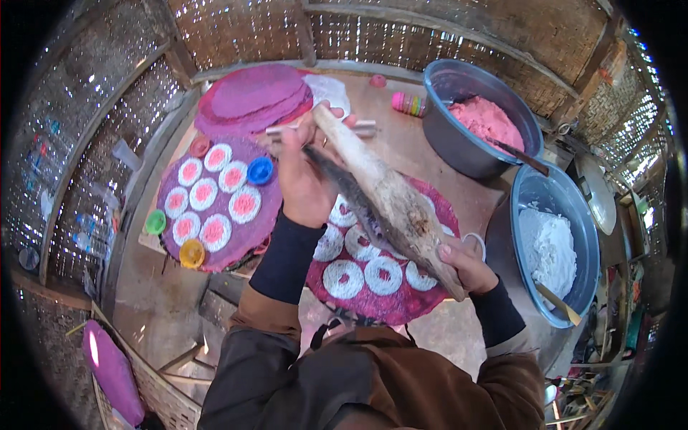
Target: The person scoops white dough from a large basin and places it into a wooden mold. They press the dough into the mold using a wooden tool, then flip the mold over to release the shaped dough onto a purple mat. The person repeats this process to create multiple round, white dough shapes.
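Note:
A long, rough piece of firewood [380,183], pale with a darker underside, slants across the middle in both my hands; it may be two pieces side by side. My left hand [304,183] grips its far end, the fingers partly hidden behind it. At the near end, my right hand [469,266] is closed on it with the thumb on top. Beneath the wood lies a round magenta mat [390,308] bearing several white dough rings [342,278]. Left of my left hand, a purple round mat [247,154] carries white rings with pink centres [215,233].
Blue [260,170], green [155,222] and yellow [192,253] cups edge the left mat. Purple discs [251,97] are stacked behind. At right stand a tub [448,147] of pink dough and a tub [516,215] of white dough, with paddles. Woven walls [236,32] enclose the space.

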The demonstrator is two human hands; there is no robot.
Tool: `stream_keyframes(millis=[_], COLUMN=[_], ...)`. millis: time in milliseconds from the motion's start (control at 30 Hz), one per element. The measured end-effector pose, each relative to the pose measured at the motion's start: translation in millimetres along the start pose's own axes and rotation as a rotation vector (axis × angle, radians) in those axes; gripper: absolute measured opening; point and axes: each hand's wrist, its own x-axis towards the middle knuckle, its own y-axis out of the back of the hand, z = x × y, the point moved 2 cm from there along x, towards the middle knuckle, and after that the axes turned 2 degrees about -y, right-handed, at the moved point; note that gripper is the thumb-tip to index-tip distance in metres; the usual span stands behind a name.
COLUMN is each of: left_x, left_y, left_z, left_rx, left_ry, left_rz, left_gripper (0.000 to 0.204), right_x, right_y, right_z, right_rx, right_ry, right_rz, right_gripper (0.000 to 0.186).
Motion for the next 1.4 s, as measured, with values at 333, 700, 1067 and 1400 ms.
stream_keyframes(millis=[333, 700, 1067, 1400], left_x=[-82.0, -106.8, -96.4, -78.9], left_y=[85.2, 114.4, 112.3, 40.0], left_z=[-3.8, -4.8, -4.4, -31.9], left_rx=[-0.541, -0.556, -0.554, -0.465], left_ry=[0.221, 0.159, 0.129, 0.217], left_rz=[0.197, 0.376, 0.335, 0.282], left_gripper=[0.052, 0.04, 0.042, 0.046], right_x=[21.6, 42.6, 44.7, -6.3], right_y=[-12.9, -11.0, -13.8, -2.8], right_z=[42.2, 67.4, 56.2, 15.3], right_rx=[0.068, -0.575, -0.754, -0.066], right_ry=[-0.619, -0.398, -0.308, -0.554], right_rz=[-0.123, -0.078, -0.043, 0.111], right_gripper=[0.062, 0.071, 0.063, 0.06])
